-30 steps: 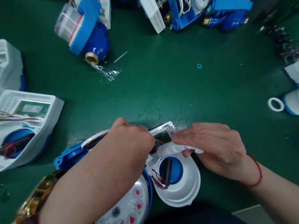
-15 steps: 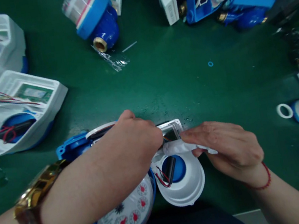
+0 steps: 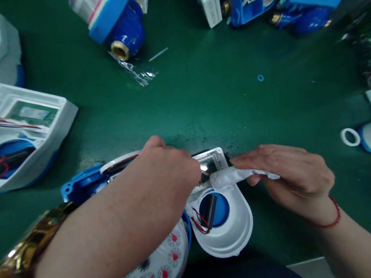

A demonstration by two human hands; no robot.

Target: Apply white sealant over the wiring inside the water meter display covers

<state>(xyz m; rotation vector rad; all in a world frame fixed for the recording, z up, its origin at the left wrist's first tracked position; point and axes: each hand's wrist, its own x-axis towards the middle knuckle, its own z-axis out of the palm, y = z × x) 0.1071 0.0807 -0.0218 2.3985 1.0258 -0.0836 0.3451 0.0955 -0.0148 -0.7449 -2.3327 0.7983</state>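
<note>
Near edge of surface (image 3: 207, 101): right hand (image 3: 295, 172) pinches white tube-like piece (image 3: 224, 178) in fingers (image 3: 255, 158) at open white housing (image 3: 240, 232); left hand's (image 3: 172, 165) fingers hidden, cannot tell.

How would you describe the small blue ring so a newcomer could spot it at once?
Start at the green tabletop and find the right hand. Above it in the view lies the small ring. Unlike the thicker white ring farther right, it is thin and blue.

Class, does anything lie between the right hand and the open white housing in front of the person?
Only the white piece in the right hand itself, its end reaching over the open white housing. Nothing else visible stands between them.
</note>
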